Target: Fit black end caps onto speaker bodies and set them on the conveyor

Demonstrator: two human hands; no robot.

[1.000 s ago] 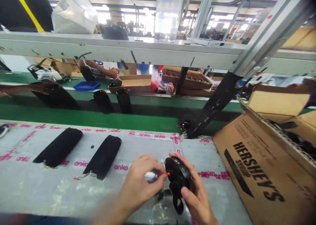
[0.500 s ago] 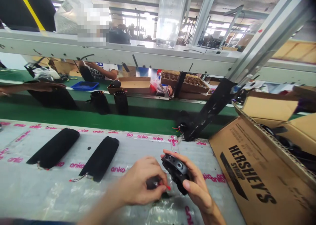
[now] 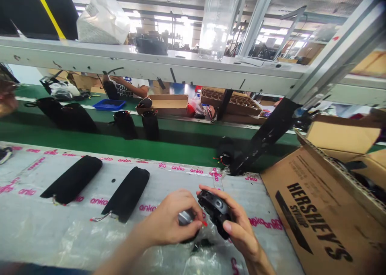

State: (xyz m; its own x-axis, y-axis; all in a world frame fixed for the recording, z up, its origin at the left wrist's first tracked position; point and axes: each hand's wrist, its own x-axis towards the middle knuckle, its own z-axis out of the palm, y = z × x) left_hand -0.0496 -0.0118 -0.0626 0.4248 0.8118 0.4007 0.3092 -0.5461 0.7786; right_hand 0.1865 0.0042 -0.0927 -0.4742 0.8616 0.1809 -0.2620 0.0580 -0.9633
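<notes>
My right hand [image 3: 241,230] is wrapped round a black round plastic part [image 3: 214,211], held tilted above the table. Just to its left, my left hand [image 3: 173,218] pinches a small red-tipped connector [image 3: 204,223] between thumb and forefinger. A dark, shiny rounded piece [image 3: 186,217] shows inside the left hand's curled fingers, partly hidden. Below the hands a small black item [image 3: 202,245] lies on the plastic-covered table [image 3: 126,251]. Two black fabric-covered pieces with wires at their ends, one [image 3: 74,179] farther left and one [image 3: 128,193] nearer, lie left of my hands.
A Hershey's carton [image 3: 325,210] stands at the right. Behind the table runs a green conveyor [image 3: 181,144] with black cylinders [image 3: 150,125]. A shelf beam [image 3: 150,68] crosses above, with a black-wrapped post [image 3: 265,136]. Another person's blurred hand [image 3: 7,99] is at the far left.
The view has shifted slightly, moving the surroundings rightward. The other person's hand at the left has drawn back from the black cylinders. Both my hands keep their holds, and the rounded piece looks shinier.
</notes>
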